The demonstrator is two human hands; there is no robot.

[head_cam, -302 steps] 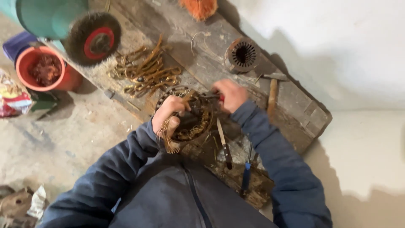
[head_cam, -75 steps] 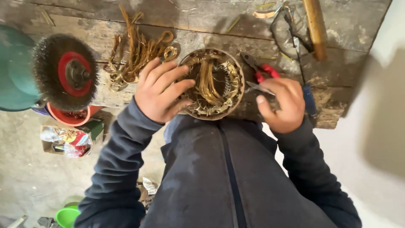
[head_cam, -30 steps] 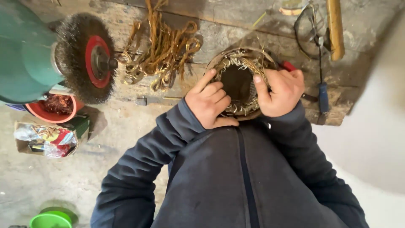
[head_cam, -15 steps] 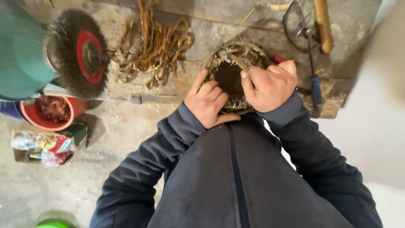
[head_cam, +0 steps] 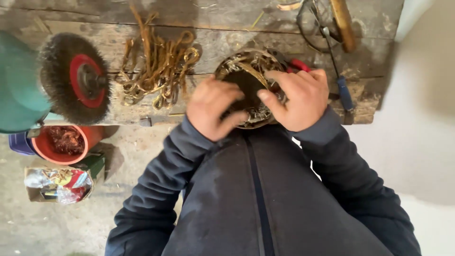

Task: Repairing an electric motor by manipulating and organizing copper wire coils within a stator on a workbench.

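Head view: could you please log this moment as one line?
left hand: grips stator ring | right hand: on ring's rim | bench: copper wire pile | wire wheel left

Crumpled multicolour wrapper pkg (head_cam: 59, 184) in brown box on floor – lower left, beside green carton (head_cam: 97, 163)

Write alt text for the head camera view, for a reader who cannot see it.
Seen from above, a person in a dark jacket grips a round motor stator wound with copper wire, left hand and right hand on it, at the edge of a worn wooden bench. A loose copper wire bundle and a wire brush wheel sit to the left.
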